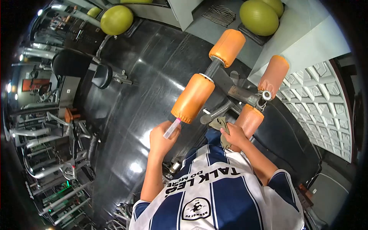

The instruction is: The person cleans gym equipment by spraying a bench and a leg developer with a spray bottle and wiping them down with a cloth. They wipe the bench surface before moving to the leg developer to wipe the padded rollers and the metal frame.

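My left hand (160,141) grips a small clear spray bottle with a pink cap (172,128), its tip touching the lower end of an orange padded roller (193,98). My right hand (235,135) clutches an olive cloth (219,124) pressed beside another orange roller pad (250,118). Both pads sit on a dark metal machine frame (239,92), which also carries two further orange pads (227,46) (273,74). My blue and white striped shirt fills the bottom of the view.
The floor is shiny black rubber (153,61). Green exercise balls (116,20) (259,17) lie at the back. A black padded seat (102,76) and steel gym machines (46,134) stand to the left. A white patterned wall panel (326,111) is on the right.
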A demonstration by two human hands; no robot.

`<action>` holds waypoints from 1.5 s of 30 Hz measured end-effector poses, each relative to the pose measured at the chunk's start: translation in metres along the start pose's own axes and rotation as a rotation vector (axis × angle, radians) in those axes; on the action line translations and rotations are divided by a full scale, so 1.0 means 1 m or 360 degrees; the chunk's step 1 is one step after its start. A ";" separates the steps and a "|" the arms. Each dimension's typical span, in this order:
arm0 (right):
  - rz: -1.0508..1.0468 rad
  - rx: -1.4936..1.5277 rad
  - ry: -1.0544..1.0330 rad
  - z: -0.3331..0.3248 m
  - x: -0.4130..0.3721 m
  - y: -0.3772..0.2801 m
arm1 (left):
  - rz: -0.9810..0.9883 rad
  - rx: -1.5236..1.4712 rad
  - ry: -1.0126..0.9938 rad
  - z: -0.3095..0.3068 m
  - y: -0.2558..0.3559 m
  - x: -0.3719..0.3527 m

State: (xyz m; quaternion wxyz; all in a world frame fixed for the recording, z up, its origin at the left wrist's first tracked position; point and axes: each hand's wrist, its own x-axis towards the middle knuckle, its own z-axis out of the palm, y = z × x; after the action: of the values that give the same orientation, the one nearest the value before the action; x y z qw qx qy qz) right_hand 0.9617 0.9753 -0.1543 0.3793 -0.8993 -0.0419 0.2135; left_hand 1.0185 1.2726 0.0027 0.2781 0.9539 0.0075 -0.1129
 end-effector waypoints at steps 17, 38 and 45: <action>0.0641 0.0910 0.1083 0.025 0.018 -0.015 | 0.0387 -0.0058 -0.0550 -0.005 -0.029 0.135; 0.1826 0.1116 0.1788 0.247 0.008 -0.222 | 0.1425 0.0304 -0.1287 -0.018 -0.040 0.282; 0.1694 0.0974 0.2157 0.281 0.037 -0.236 | 0.1642 0.0379 -0.1316 -0.027 -0.060 0.265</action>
State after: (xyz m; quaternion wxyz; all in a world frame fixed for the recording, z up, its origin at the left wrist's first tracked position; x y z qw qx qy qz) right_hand 0.8985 1.3378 -0.1770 0.3960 -0.5931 0.6683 -0.2116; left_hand 1.2774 1.3250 -0.0650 0.1692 0.7378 -0.5689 -0.3215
